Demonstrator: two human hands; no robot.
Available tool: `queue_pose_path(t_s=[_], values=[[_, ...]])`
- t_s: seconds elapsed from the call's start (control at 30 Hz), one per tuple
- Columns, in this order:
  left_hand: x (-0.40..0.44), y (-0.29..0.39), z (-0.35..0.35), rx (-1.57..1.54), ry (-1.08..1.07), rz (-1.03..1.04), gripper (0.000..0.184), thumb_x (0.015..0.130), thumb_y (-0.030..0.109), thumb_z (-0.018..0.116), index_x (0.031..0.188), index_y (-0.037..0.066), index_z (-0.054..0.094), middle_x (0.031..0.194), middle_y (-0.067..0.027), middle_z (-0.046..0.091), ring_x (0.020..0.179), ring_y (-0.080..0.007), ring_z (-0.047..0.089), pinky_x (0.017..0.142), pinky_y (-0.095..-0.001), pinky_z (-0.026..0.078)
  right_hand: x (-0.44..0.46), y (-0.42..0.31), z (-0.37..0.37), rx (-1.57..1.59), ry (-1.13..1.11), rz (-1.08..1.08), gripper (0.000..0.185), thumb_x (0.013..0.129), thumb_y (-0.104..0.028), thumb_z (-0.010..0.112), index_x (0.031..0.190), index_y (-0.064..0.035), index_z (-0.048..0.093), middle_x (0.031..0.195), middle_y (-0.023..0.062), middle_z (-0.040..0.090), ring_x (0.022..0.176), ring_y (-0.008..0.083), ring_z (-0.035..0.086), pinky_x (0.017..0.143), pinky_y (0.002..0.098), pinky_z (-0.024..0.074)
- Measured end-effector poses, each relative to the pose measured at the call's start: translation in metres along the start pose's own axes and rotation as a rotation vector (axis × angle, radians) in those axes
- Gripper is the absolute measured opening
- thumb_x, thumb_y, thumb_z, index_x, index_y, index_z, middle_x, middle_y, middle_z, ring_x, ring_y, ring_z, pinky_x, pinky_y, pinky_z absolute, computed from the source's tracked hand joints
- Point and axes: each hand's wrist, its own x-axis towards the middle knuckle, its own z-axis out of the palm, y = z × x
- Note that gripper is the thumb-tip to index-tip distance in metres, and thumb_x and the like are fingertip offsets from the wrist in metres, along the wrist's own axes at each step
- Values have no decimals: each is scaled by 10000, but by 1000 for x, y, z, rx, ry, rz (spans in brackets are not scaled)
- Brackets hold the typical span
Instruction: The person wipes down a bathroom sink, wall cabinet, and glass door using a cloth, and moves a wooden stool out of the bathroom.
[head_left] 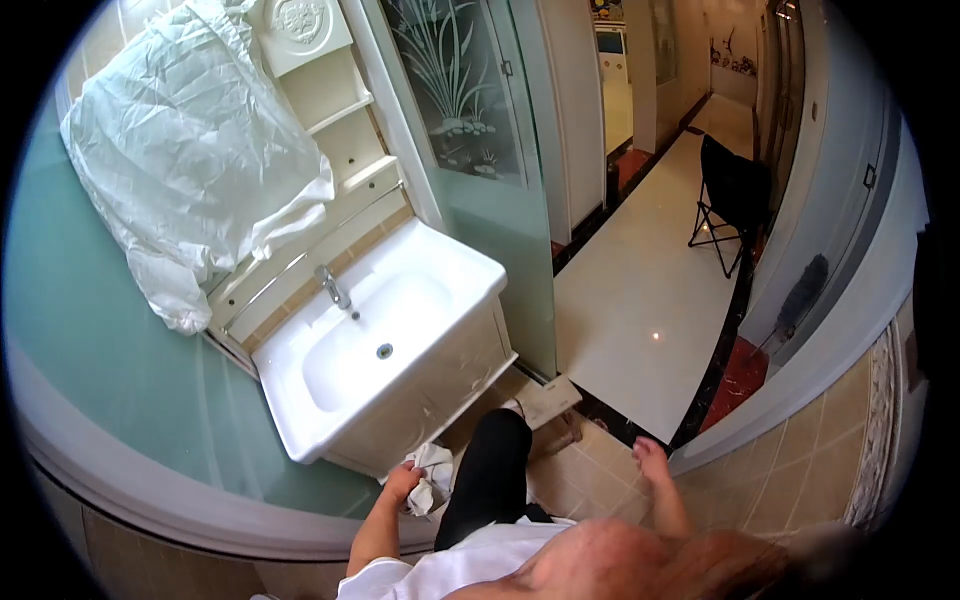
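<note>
My left hand (403, 482) is closed on a crumpled white cloth (431, 474), low in front of the vanity cabinet and beside my dark-trousered leg. Over to the right, my right hand (650, 458) is held above the tiled floor near the dark door threshold, with its fingers curled. Whether anything is between those fingers is too small to tell. The white sink (420, 290) has a chrome faucet (333, 288) at its back edge. A small low stool (550, 402) stands just past my knee.
A white cover (190, 150) drapes over the mirror area above the sink. A frosted glass door (490, 230) stands beside the vanity. Beyond the threshold, a black folding chair (735, 190) and a dark duster (803, 290) are along the hallway's right side.
</note>
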Motion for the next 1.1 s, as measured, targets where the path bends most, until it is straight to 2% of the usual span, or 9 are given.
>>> queue_pose_path(t_s=[0.07, 0.17, 0.27, 0.43, 0.47, 0.57, 0.7, 0.93, 1.1], values=[[13, 31, -10, 91, 11, 38, 322, 750, 237, 516, 999, 51, 599, 937, -189, 612, 885, -308, 579, 780, -365, 432, 34, -66, -1, -1, -20, -194, 300, 848, -179, 533, 1106, -27, 531, 852, 35, 601, 718, 113, 551, 610, 238, 434], [46, 68, -18, -103, 111, 291, 291, 764, 160, 526, 1017, 33, 591, 898, -86, 619, 834, -161, 546, 768, -288, 422, 71, -180, 3, 87, -39, -333, 316, 866, -163, 511, 1141, -7, 502, 1030, 86, 594, 909, 145, 561, 718, 254, 448], [64, 114, -28, -285, 81, 383, 342, 773, 211, 520, 1066, 41, 569, 969, -139, 615, 913, -225, 569, 818, -317, 418, 103, -260, 15, 207, -94, -496, 381, 851, -128, 524, 1201, -4, 437, 1144, 124, 534, 1039, 189, 523, 856, 287, 420], [112, 180, -39, -544, 30, 560, 347, 800, 161, 510, 1110, 8, 542, 1018, -81, 594, 950, -164, 529, 853, -288, 395, 166, -371, 46, 90, 2, -694, 604, 816, -102, 554, 1334, -42, 249, 1301, 140, 390, 1143, 206, 444, 914, 311, 389], [120, 202, -56, -621, 34, 624, 344, 809, 147, 504, 1116, -4, 535, 1039, -72, 583, 960, -157, 520, 860, -280, 389, 196, -407, 46, 129, 12, -945, 665, 795, -85, 574, 1353, -60, 214, 1340, 140, 330, 1172, 190, 398, 903, 307, 396], [154, 287, -148, -776, -178, 699, 367, 822, 133, 494, 1155, -20, 494, 1061, -84, 564, 992, -157, 501, 874, -272, 377, 227, -622, 14, 324, 38, -1154, 682, 810, -150, 584, 1361, -44, 195, 1376, 107, 286, 1278, 223, 262, 1014, 332, 259], [214, 398, -259, -665, -74, 920, 363, 817, 123, 503, 1147, -27, 491, 1098, -83, 543, 1012, -168, 495, 899, -284, 356, 275, -840, -48, 325, 242, -1513, 654, 868, -322, 502, 1365, -50, 175, 1376, 139, 275, 1270, 227, 281, 1018, 359, 274], [236, 512, -318, -959, 12, 882, 381, 817, 92, 487, 1180, -24, 464, 1138, -71, 516, 1069, -155, 453, 942, -288, 313, 221, -897, -40, 369, 153, -1102, 511, 922, -281, 381, 1331, -29, 207, 1276, 142, 420, 1104, 203, 478, 817, 285, 434], [224, 599, -399, -864, 43, 1053, 406, 824, 94, 444, 1210, -31, 428, 1152, -101, 510, 1091, -184, 447, 953, -291, 301, 223, -889, -55, 367, 67, -972, 556, 913, -296, 406, 1344, -31, 175, 1297, 176, 382, 1082, 240, 490, 794, 298, 443]])
